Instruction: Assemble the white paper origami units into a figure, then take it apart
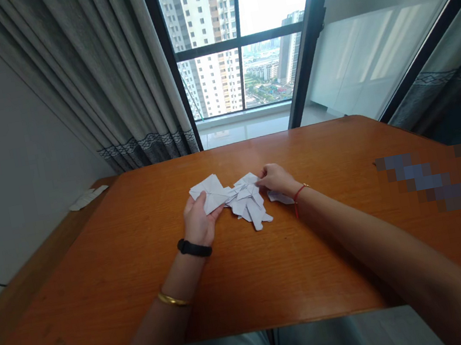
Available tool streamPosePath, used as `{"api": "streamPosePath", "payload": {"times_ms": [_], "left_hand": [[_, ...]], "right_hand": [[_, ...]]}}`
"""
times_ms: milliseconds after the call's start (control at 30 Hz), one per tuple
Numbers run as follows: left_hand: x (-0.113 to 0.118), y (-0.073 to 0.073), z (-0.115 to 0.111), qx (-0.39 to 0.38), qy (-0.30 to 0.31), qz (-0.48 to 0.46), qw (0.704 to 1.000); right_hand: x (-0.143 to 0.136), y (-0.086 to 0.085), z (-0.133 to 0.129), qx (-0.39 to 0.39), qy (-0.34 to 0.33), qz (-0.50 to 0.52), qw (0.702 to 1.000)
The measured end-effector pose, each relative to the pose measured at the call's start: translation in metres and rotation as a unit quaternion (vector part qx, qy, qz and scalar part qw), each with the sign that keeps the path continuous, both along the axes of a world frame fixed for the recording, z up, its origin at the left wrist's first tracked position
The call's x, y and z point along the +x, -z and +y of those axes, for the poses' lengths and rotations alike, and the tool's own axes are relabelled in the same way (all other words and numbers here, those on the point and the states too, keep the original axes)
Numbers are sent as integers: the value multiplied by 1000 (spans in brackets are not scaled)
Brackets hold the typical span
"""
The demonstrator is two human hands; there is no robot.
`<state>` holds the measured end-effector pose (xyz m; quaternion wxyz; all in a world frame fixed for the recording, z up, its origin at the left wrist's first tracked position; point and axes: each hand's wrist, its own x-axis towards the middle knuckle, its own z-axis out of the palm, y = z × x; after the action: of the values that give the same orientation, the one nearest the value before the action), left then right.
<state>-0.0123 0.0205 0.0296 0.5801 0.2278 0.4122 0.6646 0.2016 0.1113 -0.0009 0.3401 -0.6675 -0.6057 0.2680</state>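
A folded white paper model [244, 197] with several creased flaps lies on the orange wooden table [141, 271], near its middle. My left hand [198, 221] grips the paper's left flap between thumb and fingers and lifts it slightly. My right hand [275, 179] rests on the paper's right side, fingertips pinching or pressing a fold; a small white flap pokes out under the wrist. A black band sits on my left wrist, a gold bangle further up, and a red string circles my right wrist.
A small piece of white paper [87, 197] lies on the lower ledge at the table's far left corner. Grey curtains [117, 85] and a large window stand behind the table. A blurred patch [430, 179] covers something at the right.
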Motion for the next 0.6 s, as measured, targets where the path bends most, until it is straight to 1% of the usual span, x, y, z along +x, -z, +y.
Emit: {"api": "streamPosePath", "payload": {"times_ms": [100,167,200,233,300,333,367,400,433,500,600], "left_hand": [[-1,7,-2,-16,39,16,999],[2,10,-5,-15,63,22,998],[4,11,-7,-14,74,26,997],[6,12,-8,-12,85,31,996],[12,14,-12,-1,107,39,993],[14,14,-14,9,121,41,992],[17,14,-16,20,136,41,990],[19,14,-18,29,151,40,987],[22,13,-20,37,165,36,985],[26,12,-24,41,185,16,982],[31,10,-30,33,188,-22,981]], "right_hand": [[7,-7,-12,32,13,50,998],[14,-18,-28,50,9,145,988],[16,-24,-39,49,-9,217,975],[18,-30,-50,38,-38,296,954],[14,-38,-74,-11,-113,424,899],[10,-39,-85,-40,-145,454,878],[4,-38,-95,-64,-164,470,865],[-2,-36,-103,-80,-172,475,859],[-9,-32,-109,-88,-170,473,860],[-21,-25,-117,-85,-145,456,874],[-31,-17,-119,-67,-103,422,898]]}}
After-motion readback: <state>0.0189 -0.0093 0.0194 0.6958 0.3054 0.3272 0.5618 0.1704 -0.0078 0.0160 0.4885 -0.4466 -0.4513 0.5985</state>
